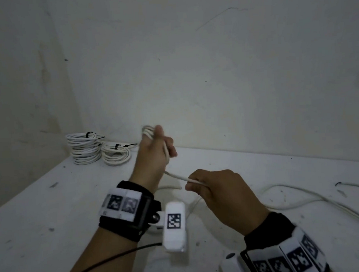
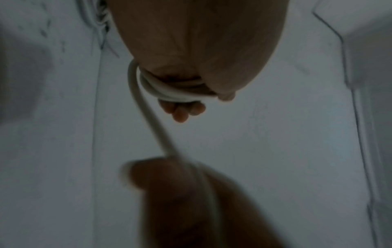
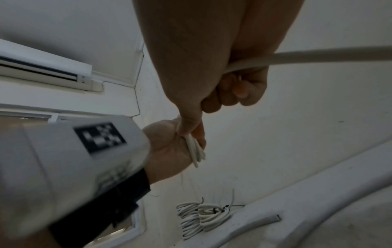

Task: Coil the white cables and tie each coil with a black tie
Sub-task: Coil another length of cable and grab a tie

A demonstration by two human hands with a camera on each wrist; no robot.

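Observation:
My left hand (image 1: 156,150) is raised above the white table (image 1: 40,211) with several turns of white cable (image 1: 148,130) wound round its fingers; the left wrist view shows the loops (image 2: 169,91) across the curled fingers. From there the cable (image 1: 176,177) runs down to my right hand (image 1: 213,189), which grips it in a fist in front of me. In the right wrist view the cable (image 3: 328,56) passes through that fist (image 3: 233,83). The rest of the cable (image 1: 308,203) trails loose over the table to the right.
Two tied white coils, a tall stack (image 1: 84,148) and a lower one (image 1: 115,153), sit at the back left by the wall, each with a black tie (image 1: 117,146). A short black piece (image 1: 338,184) lies at the right. A loose cable end (image 1: 172,187) rests between my hands.

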